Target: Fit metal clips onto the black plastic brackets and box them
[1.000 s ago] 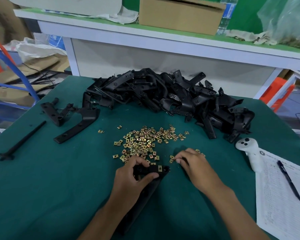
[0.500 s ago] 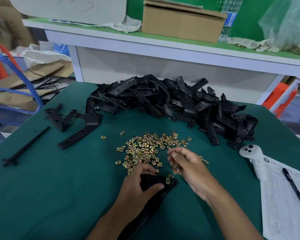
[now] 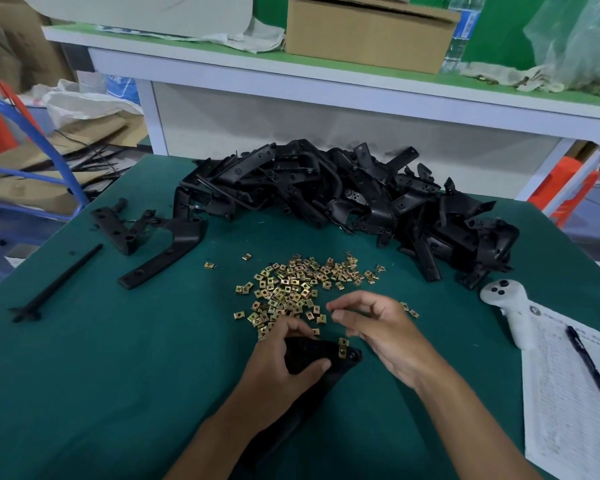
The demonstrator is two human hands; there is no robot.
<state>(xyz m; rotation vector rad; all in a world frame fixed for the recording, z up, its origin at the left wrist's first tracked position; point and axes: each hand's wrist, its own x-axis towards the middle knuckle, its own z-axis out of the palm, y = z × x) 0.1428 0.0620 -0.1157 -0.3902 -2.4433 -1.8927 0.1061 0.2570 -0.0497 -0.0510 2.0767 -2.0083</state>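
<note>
My left hand (image 3: 284, 362) grips the near end of a black plastic bracket (image 3: 312, 351) lying on the green table. A brass metal clip (image 3: 342, 351) sits on that bracket's tip. My right hand (image 3: 378, 327) hovers just right of the bracket, with thumb and fingertips curled together as if pinching a small clip, which is mostly hidden. A heap of loose metal clips (image 3: 298, 285) lies just beyond both hands. Behind it is a large pile of black brackets (image 3: 343, 195).
Two loose brackets (image 3: 167, 251) and a black rod (image 3: 56, 285) lie at the left. At the right are a white controller (image 3: 513, 310) and a paper sheet (image 3: 568, 410) with a pen (image 3: 589, 365). A cardboard box (image 3: 368, 32) stands on the shelf behind.
My right hand has lifted off the table by the clips and moved left, above the bracket's tip, with its fingers drawn together. My left hand keeps its hold on the bracket.
</note>
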